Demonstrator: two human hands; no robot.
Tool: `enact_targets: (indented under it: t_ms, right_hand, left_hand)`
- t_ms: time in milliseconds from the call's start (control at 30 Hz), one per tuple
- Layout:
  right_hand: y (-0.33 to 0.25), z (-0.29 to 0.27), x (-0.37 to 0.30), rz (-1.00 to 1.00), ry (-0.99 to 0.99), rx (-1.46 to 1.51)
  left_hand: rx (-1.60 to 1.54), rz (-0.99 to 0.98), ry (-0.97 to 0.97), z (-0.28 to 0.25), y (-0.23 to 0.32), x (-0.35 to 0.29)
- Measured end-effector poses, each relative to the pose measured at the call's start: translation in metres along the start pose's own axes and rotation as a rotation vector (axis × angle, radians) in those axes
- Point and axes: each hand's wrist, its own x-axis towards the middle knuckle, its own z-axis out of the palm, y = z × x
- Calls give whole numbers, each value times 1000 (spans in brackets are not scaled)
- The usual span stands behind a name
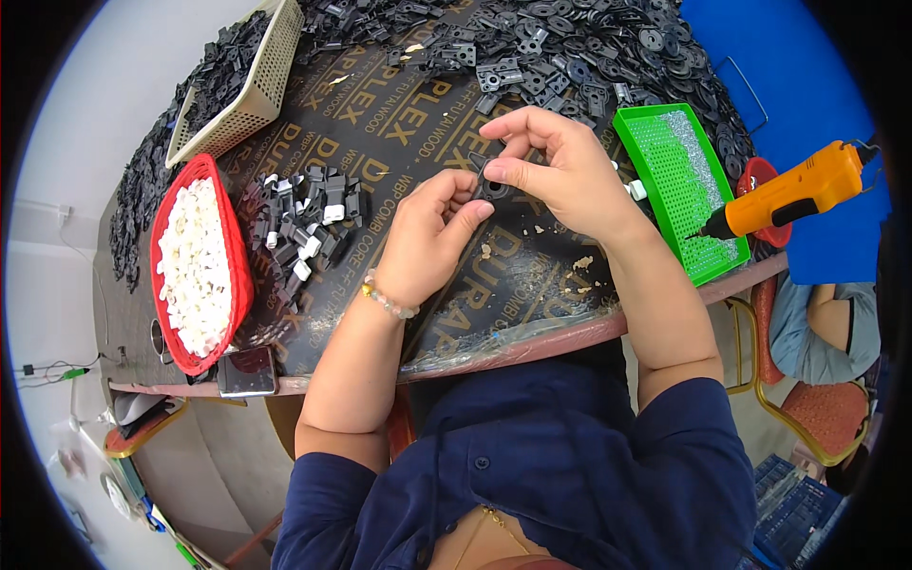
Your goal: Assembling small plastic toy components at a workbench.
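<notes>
Here both hands meet over the worktop (pixel 380 142): the right hand (pixel 556 171) pinches a small black part (pixel 492 182), and the left hand (pixel 432 237) closes its fingertips on the same part. Left of the left hand sits a red basket (pixel 237 275) of white pieces (pixel 195 266); beyond it, a cream basket (pixel 266 76) holds black parts. Right of the right hand lies a green tray (pixel 655 123) of tiny screws, then an orange screwdriver (pixel 788 195). The dark board bears gold lettering.
</notes>
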Motion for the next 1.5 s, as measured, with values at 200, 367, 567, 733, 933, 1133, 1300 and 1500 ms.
enact_targets:
  t_ms: [200, 367, 567, 733, 933, 1133, 1300, 1500]
  right_hand:
    - [1, -19, 3, -24, 89, -122]
    - [25, -62, -10, 316, 103, -1194]
    - [34, -43, -2, -31, 179, -913]
    - [24, 13, 5, -83, 144, 119]
    - [24, 44, 3, -55, 228, 469]
    - [31, 43, 3, 125, 200, 674]
    - [29, 44, 1, 130, 193, 858]
    - [26, 41, 1, 160, 102, 767]
  left_hand:
    - [-332, -134, 12, 3, -7, 5]
    - [-969, -194, 145, -15, -21, 15]
    - [-1146, -228, 105, -22, -14, 17]
    - [-1090, -237, 163, -17, -5, 15]
    - [-1006, -131, 251, -10, -6, 14]
    - [-910, -72, 292, -5, -8, 13]
    - [-766, -29, 361, -1, -7, 12]
    - [-758, -11, 300, -1, -7, 10]
